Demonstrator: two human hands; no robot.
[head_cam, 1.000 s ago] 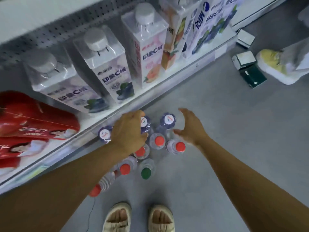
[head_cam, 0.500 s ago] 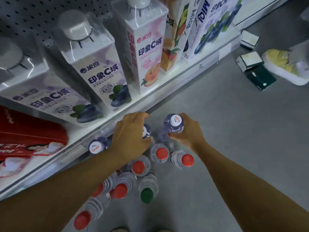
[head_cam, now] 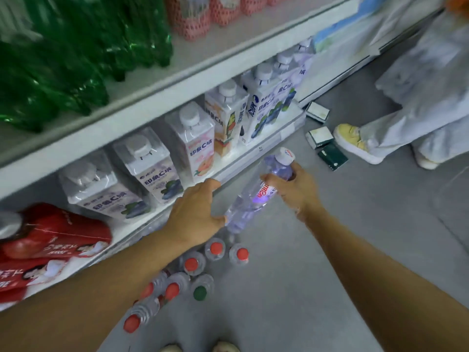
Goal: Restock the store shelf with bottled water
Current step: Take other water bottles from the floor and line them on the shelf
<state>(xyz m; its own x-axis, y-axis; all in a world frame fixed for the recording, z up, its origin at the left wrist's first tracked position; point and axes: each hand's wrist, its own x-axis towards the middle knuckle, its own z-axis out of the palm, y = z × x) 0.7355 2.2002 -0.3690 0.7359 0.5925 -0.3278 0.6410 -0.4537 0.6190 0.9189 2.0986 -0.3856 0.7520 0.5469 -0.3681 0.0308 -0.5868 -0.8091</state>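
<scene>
Floor bottles [head_cam: 193, 273]: clustered upright below the left forearm.
Left hand [head_cam: 195, 212]: fingers relaxed, thumb tip touching the base of the water bottle [head_cam: 256, 196].
Right hand [head_cam: 294, 189]: grips that bottle's upper part, tilted, cap away.
Shelf [head_cam: 253, 153]: just beyond, carrying cartons [head_cam: 195, 141].

Right hand [head_cam: 295, 190] grips a clear plastic water bottle with a white cap [head_cam: 256, 195] near its neck, tilted, cap pointing up-right; left hand [head_cam: 195, 214], fingers loosely extended, touches the bottle's lower end with the thumb. Below on the grey floor [head_cam: 317, 250] stands a cluster of clear red-capped bottles [head_cam: 215, 248], one green-capped [head_cam: 200, 292]. White shelf [head_cam: 253, 153] alongside carries white screw-cap drink cartons [head_cam: 149, 166] and red packets [head_cam: 50, 240]; green plastic bottles [head_cam: 76, 47] on the shelf above.
</scene>
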